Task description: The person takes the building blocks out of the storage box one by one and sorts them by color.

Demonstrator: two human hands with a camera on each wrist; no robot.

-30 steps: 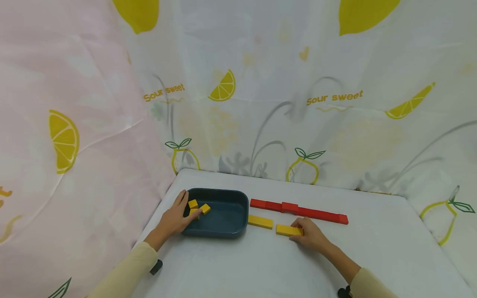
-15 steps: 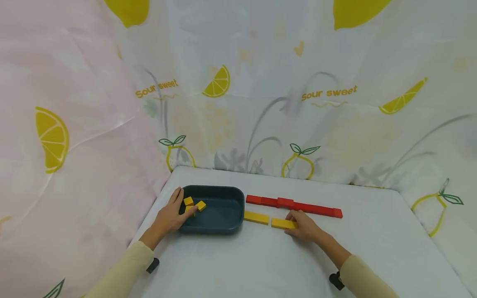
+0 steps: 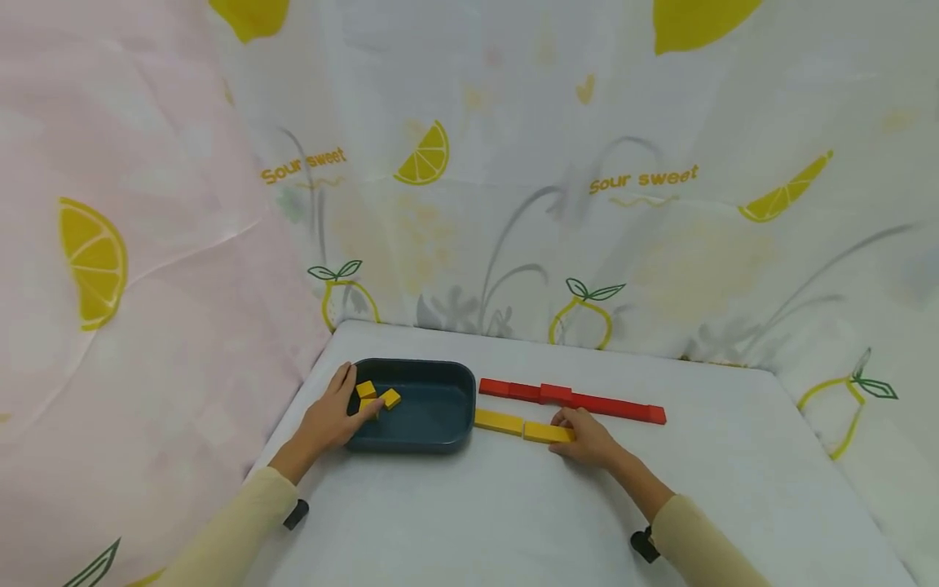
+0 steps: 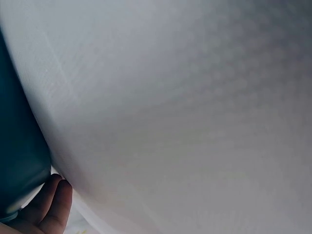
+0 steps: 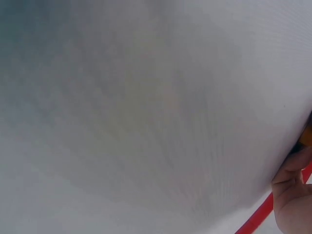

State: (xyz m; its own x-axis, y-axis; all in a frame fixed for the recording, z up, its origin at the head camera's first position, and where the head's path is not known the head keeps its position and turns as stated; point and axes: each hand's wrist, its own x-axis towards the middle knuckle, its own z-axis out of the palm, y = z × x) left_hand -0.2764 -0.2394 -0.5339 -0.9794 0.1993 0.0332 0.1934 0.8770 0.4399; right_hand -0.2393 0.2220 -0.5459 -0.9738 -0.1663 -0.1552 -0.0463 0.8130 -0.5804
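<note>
A dark blue tray (image 3: 440, 408) stands on the left of the table in the head view. My left hand (image 3: 330, 416) grips its left end, thumb over the rim; in the left wrist view fingers (image 4: 57, 207) show along the outside. Three small yellow blocks (image 3: 391, 399) lie inside near the thumb. My right hand (image 3: 590, 440) pinches the right end of a long yellow block (image 3: 544, 432), which lies in line with another long yellow block (image 3: 499, 421) beside the tray. A thin gap or seam shows between them. The right wrist view catches only part of that hand (image 5: 295, 195).
Behind the yellow blocks runs a row of red blocks (image 3: 612, 406), with one block set out of line. The white table (image 3: 469, 522) meets a lemon-print cloth (image 3: 484, 228) at the back and left.
My right hand has slid the long yellow block left, narrowing the gap to the other one. The left hand stays on the tray. The head view has shifted slightly.
</note>
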